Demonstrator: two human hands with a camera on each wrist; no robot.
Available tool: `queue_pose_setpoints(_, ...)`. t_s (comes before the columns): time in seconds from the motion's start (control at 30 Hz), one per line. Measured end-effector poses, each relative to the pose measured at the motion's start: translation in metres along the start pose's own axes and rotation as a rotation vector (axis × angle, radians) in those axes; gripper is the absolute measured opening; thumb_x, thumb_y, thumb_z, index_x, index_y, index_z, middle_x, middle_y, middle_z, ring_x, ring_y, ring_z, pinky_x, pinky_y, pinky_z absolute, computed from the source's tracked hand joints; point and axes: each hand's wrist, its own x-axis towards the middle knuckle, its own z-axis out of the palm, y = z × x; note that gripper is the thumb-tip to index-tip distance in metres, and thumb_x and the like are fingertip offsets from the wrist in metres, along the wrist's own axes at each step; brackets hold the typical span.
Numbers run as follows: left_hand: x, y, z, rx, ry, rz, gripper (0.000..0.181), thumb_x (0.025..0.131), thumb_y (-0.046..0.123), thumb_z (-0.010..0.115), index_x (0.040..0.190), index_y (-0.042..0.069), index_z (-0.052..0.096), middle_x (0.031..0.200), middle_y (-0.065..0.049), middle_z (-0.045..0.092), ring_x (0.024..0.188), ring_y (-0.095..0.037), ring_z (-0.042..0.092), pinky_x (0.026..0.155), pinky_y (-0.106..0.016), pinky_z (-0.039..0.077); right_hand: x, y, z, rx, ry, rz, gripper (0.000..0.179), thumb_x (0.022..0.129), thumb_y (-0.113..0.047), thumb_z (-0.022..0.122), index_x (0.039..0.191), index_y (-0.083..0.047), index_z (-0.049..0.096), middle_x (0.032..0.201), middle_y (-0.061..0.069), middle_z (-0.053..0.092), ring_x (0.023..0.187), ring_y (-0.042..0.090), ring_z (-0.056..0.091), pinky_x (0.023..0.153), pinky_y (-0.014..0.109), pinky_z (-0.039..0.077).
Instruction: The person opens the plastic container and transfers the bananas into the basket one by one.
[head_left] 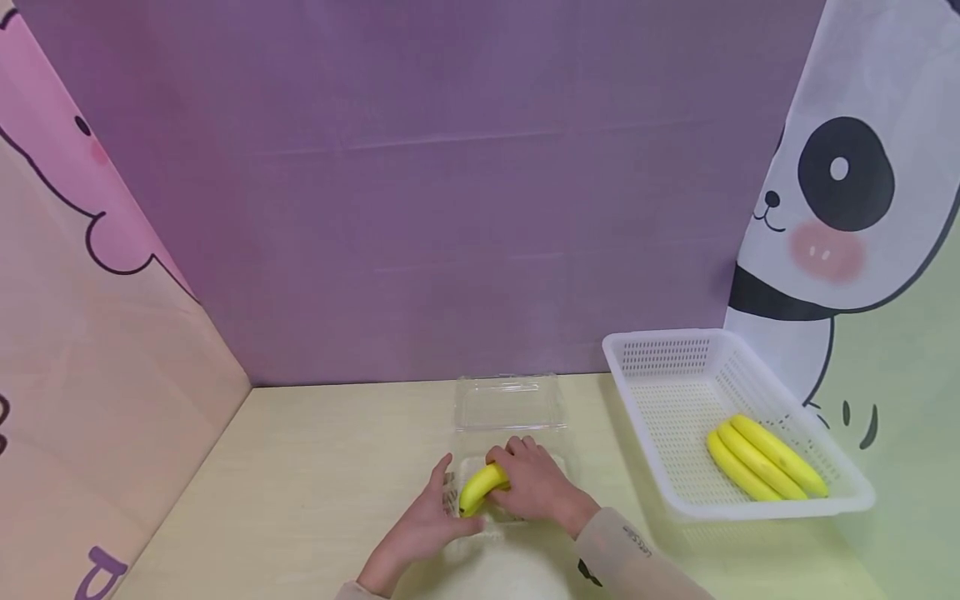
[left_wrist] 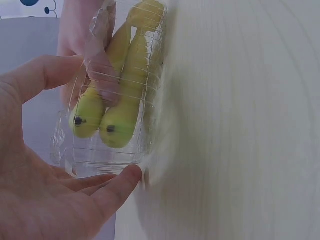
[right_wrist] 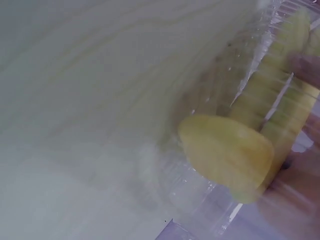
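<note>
A clear plastic box (left_wrist: 107, 164) stands on the table with its hinged lid (head_left: 510, 406) lying back, away from me. Yellow bananas lie in it side by side; two dark tips show through the ribbed wall in the left wrist view. My right hand (head_left: 536, 485) reaches in from above and grips a banana (head_left: 480, 487), its fingers partly hidden behind the fruit. At the box's left end is my left hand (head_left: 427, 527), thumb and fingers spread wide. Its fingertips (left_wrist: 131, 173) are right at the box's lower edge.
To the right stands a white perforated basket (head_left: 637, 417) with several bananas (head_left: 765, 461) bunched at its near right side. A purple backdrop (head_left: 420, 208) closes off the table's back. Printed panels rise at both sides, a panda (head_left: 900, 258) on the right one.
</note>
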Motion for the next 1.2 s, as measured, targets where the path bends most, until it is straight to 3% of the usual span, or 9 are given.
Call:
queue_pose_setpoints(0.4,-0.001,0.001,0.001,-0.004,0.003,0.008,0.116,0.08,0.025,0.086,0.161,0.002,0.007,0.156,-0.036,0.029,0.139,-0.048,0.038,0.106,-0.066,0.036,-0.004,0.001,-0.006,0.003,0.063,-0.044,0.029,0.087,-0.031,0.076,0.113,-0.02,0.069,0.092,-0.006,0.045,0.084,0.013,0.036,0.072,0.025,0.034)
queue_pose_setpoints(0.87,-0.001,0.0,0.001,-0.013,0.0,-0.004,0.117,0.079,0.026,0.086,0.162,0.004,0.007,0.157,-0.036,0.028,0.14,-0.05,0.036,0.106,-0.068,0.034,-0.002,0.002,-0.017,0.07,0.099,-0.007,0.031,0.086,-0.028,0.074,0.117,-0.02,0.07,0.095,-0.005,0.046,0.087,0.014,0.037,0.078,0.03,0.036)
queue_pose_setpoints(1.2,-0.001,0.002,-0.001,-0.049,-0.025,-0.02,0.117,0.081,0.023,0.085,0.161,0.002,0.003,0.157,-0.038,0.024,0.142,-0.054,0.031,0.108,-0.069,0.032,-0.004,0.0,-0.033,0.08,0.137,-0.033,0.028,0.086,-0.028,0.076,0.112,-0.02,0.069,0.097,-0.004,0.049,0.086,0.015,0.039,0.075,0.03,0.037)
